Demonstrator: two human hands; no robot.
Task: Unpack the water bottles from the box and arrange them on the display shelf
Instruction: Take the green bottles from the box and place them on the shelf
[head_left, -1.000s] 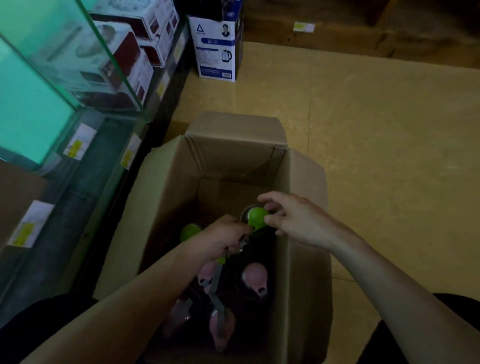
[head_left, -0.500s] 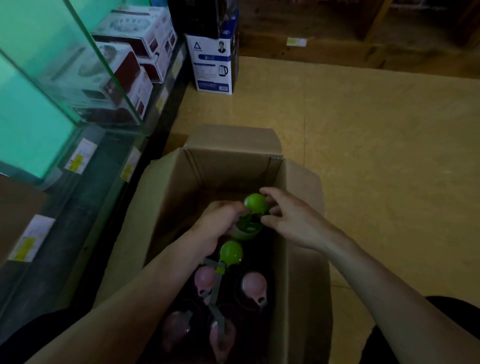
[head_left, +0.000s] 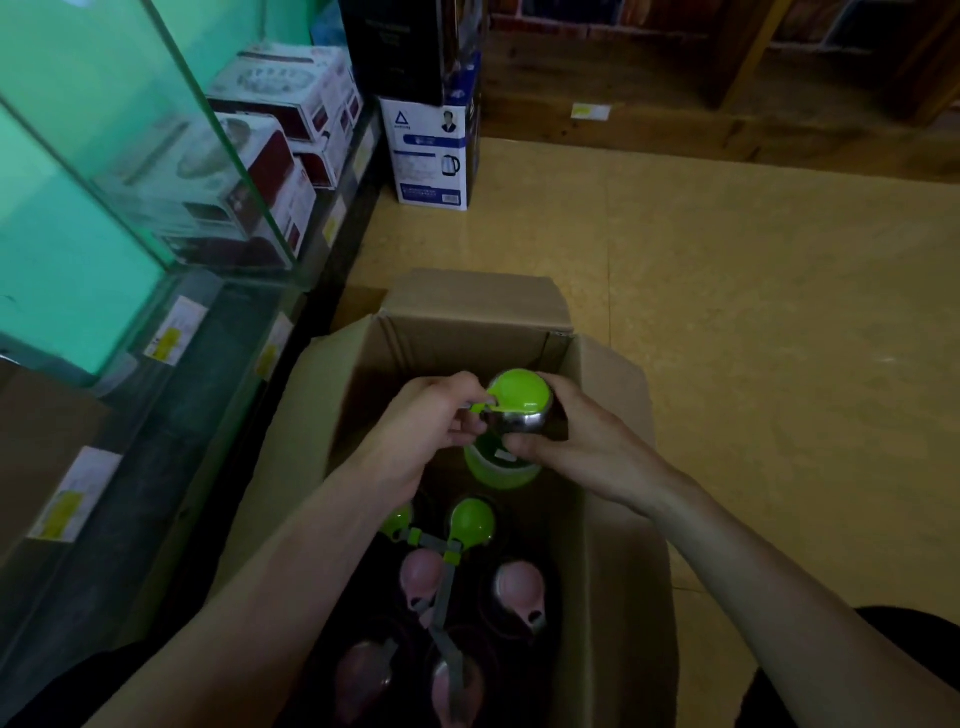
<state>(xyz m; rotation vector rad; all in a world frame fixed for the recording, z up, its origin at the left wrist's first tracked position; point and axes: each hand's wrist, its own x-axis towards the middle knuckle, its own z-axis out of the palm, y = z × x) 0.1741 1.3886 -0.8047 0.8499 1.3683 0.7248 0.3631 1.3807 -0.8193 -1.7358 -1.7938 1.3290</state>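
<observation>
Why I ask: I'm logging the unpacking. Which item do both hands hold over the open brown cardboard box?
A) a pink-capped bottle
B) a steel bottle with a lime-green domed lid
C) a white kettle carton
B: the left hand and the right hand both grip the steel bottle with the lime-green domed lid, held higher than the pink-capped bottles standing down inside the brown cardboard box.

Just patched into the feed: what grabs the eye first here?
The bright green-lidded bottle stands out, gripped by the left hand and right hand at the far end of the open cardboard box. Nearer the camera, green lids and pink lids sit packed inside it. A glass display shelf runs along the left.
</observation>
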